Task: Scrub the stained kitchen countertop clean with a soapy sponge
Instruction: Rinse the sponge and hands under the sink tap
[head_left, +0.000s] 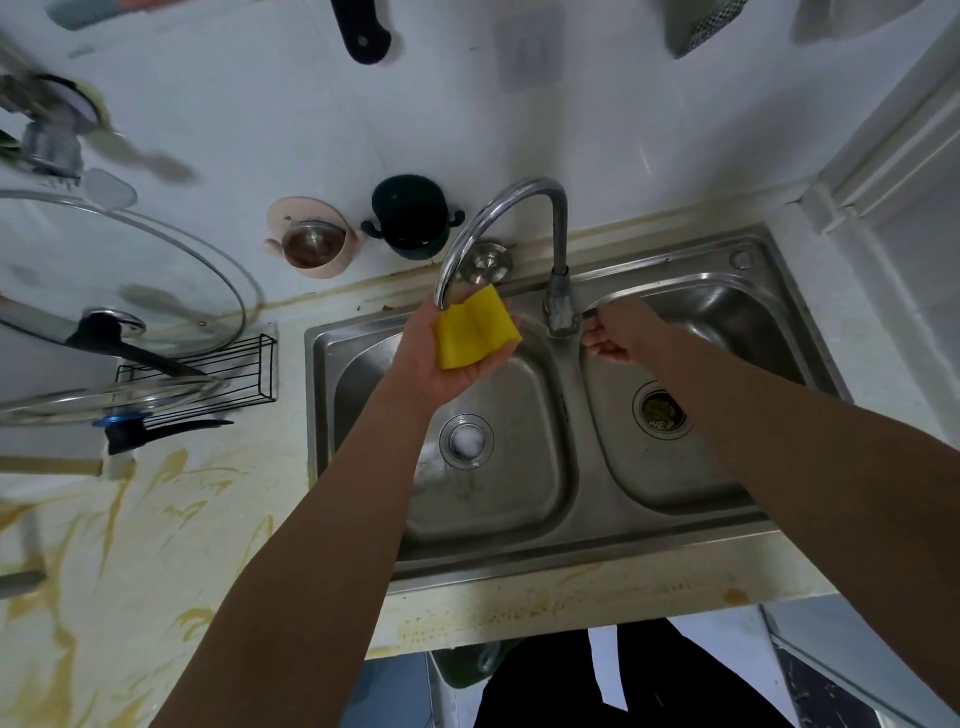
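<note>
tabletop (156, 519): yellow-brown streaks over the left part and along the front edge; looks not yet scrubbed.
sink (571, 564): double steel basin set in the tabletop's right part; white blob at left drain (466, 441), foam or water, can't tell.
left grip (441, 364): palm up over the left basin, fingers cupped round the sponge, grasping it.
sponge (475, 332): yellow, bent in the palm, directly under the spout mouth; touching it or just below, unclear.
right grip (615, 335): fingers pinched on lever (589, 312) at the faucet base, near the sink's far rim.
faucet (519, 195): curved spout swung over the left basin; no stream visible.
step (judged): wetting the sponge before soaping.
do it well: ease the lever open, keep the sponge centred under the spout so splash stays in the basin; soak through, squeeze once, add soap; don't carry it dripping.
wire rack (228, 374): far left of the tabletop, glass lids (130, 270) beside it; scrub carefully close by.
</note>
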